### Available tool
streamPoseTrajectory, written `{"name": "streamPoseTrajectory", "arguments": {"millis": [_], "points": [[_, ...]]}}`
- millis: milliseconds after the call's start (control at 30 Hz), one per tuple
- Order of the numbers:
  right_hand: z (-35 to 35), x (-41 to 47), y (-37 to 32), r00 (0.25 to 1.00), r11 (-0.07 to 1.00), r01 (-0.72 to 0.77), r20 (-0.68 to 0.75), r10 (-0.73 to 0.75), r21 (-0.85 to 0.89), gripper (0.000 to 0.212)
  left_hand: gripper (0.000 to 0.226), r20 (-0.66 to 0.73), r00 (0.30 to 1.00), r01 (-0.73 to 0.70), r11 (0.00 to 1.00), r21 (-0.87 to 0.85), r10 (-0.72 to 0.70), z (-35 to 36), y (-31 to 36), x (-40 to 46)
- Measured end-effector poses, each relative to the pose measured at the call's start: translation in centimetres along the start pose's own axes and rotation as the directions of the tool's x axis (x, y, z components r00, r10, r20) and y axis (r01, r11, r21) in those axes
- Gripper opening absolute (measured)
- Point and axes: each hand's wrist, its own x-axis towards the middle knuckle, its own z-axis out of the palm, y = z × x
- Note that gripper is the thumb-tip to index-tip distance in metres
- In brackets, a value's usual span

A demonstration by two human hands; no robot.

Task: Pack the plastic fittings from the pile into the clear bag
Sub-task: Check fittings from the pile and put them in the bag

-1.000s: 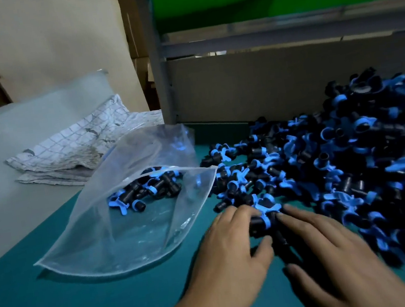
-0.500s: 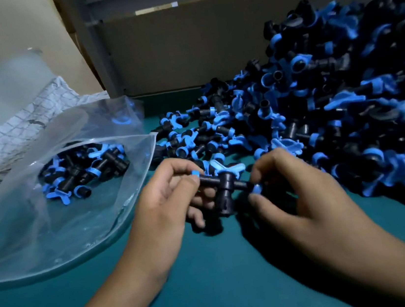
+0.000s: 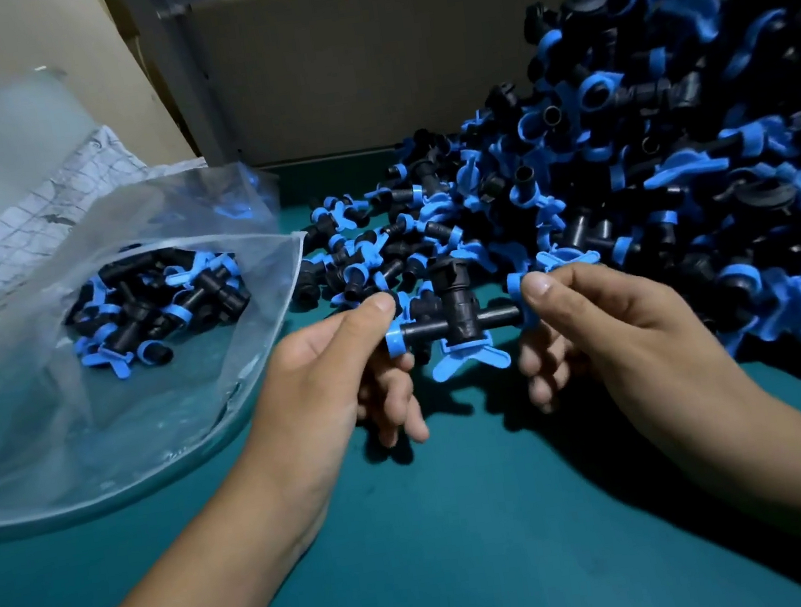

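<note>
The big pile [image 3: 649, 158] runs off the right edge, so its end is hidden. The clear bag [image 3: 103, 342] is cut off at the left, some fittings inside. Left hand [image 3: 327, 379] and right hand [image 3: 610, 326] each pinch one end of a black and blue fitting [image 3: 457, 321], above the green surface [image 3: 468, 523]. It is higher than before, blue wing pointing down.

**One fitting comes up out of the pile**

A second ago I see both hands lying flat at the near edge of the pile [image 3: 602, 185], fingers pressing on the fittings. Now the left hand [image 3: 332, 378] and the right hand [image 3: 610, 326] are lifted above the table [image 3: 468, 523], and each one pinches one end of a single fitting [image 3: 457, 321], held level between them.
</note>
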Motion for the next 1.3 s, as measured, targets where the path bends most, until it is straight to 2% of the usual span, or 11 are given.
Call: {"name": "streamPoseTrajectory", "arguments": {"millis": [167,400,633,733,867,933,1033,1100,1167,1233,1300], "points": [[0.1,0.3,-0.1,0.994,0.989,0.108,-0.007,-0.108,0.102,0.014,0.006,0.044,0.998,-0.04,0.996,-0.075,0.043,-0.4,-0.1,0.2],[-0.5,0.3,0.2,0.987,0.987,0.158,0.005,-0.158,0.036,0.025,0.027,0.004,0.993,-0.113,0.99,-0.083,0.114,-0.9,-0.4,0.3],[-0.4,0.5,0.7,0.997,0.996,0.074,-0.03,-0.075,-0.047,0.023,0.004,-0.071,0.997,-0.03,0.986,-0.166,0.018,-1.0,-0.6,0.7],[0.0,0.2,0.5,0.997,0.992,0.07,0.043,-0.066,-0.106,0.018,0.01,-0.083,0.997,-0.005,0.983,-0.184,-0.01,-1.1,-0.7,0.8],[0.7,-0.2,0.3,0.983,0.967,0.121,0.164,-0.085,-0.224,0.034,0.023,-0.09,0.995,0.016,0.973,-0.232,-0.038,-1.0,-0.3,0.8],[0.9,0.0,0.3,0.986,0.956,0.148,0.116,-0.122,-0.254,0.025,0.024,-0.06,0.997,0.021,0.966,-0.258,-0.038,-1.0,-0.2,0.7],[0.6,0.3,0.4,0.992,0.986,0.124,0.002,-0.124,-0.111,0.022,0.022,0.024,1.0,0.022,0.966,-0.256,-0.016,-0.9,0.0,0.4],[0.2,0.4,0.2,0.991,0.993,0.114,-0.07,-0.115,-0.008,0.026,0.018,0.018,1.0,-0.014,0.99,-0.141,0.017,-0.8,0.0,0.4],[-0.1,0.4,0.0,0.984,0.99,0.136,-0.125,-0.129,0.047,0.028,0.011,0.042,0.995,-0.097,0.987,0.127,0.093,-0.8,-0.1,0.3],[-0.2,0.2,-0.2,0.972,0.983,0.175,-0.166,-0.164,0.057,0.028,0.005,0.191,0.947,-0.32,0.812,0.488,0.259,-1.1,-0.1,0.0],[-0.2,0.0,-0.4,0.966,0.979,0.204,-0.169,-0.196,0.029,0.027,0.006,0.351,0.851,-0.523,0.564,0.639,0.391,-1.4,0.4,-0.2]]}}
